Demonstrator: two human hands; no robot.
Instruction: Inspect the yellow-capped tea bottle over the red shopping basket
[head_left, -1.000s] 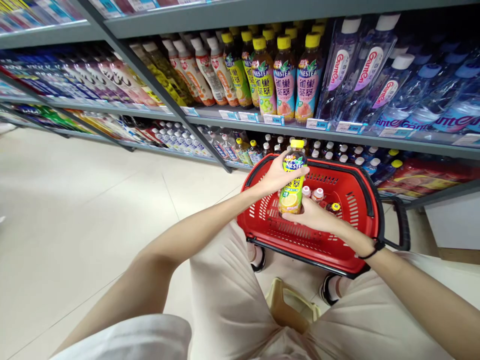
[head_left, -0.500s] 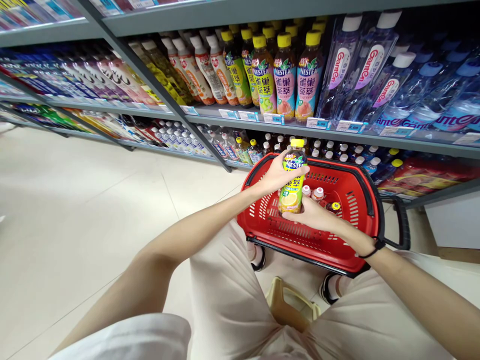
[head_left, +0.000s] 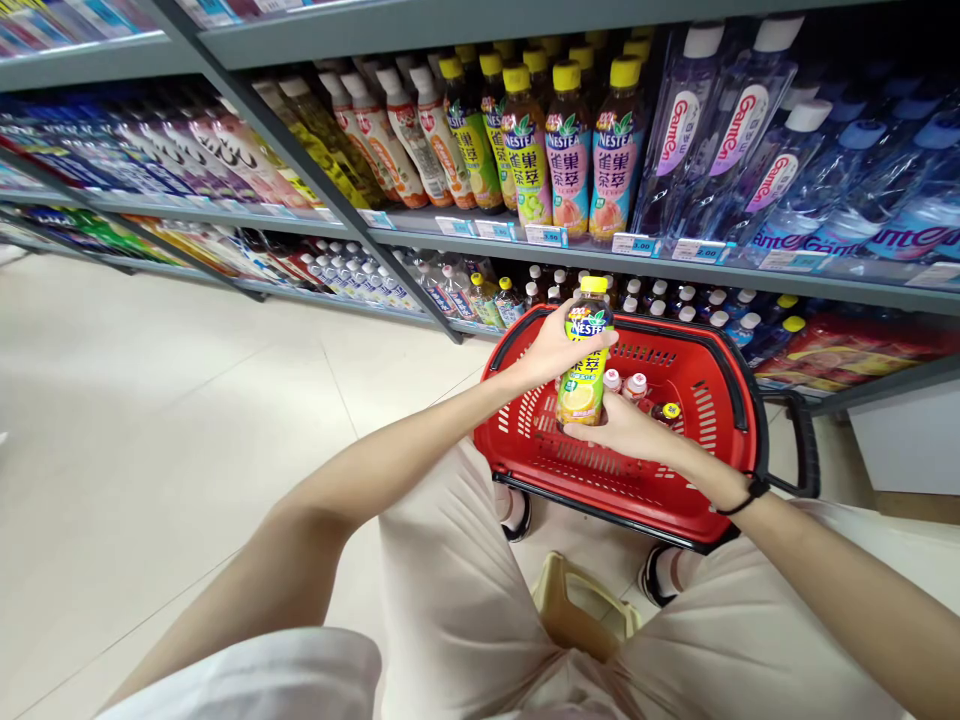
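Shelves (head_left: pixel 450 33) | left hand (head_left: pixel 555 352), right hand (head_left: pixel 631 424) clamp bottle (head_left: pixel 580 402) over basket (head_left: pixel 679 500), fingers mostly hidden | slackening could drop it

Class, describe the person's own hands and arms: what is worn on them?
Both the left hand and right hand are ungloved. A thin black band circles the right wrist. A white short sleeve shows on the left arm; the right sleeve is out of view.

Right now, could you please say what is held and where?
A yellow-capped plastic Nestea bottle: left hand around its upper half, right hand near its base.
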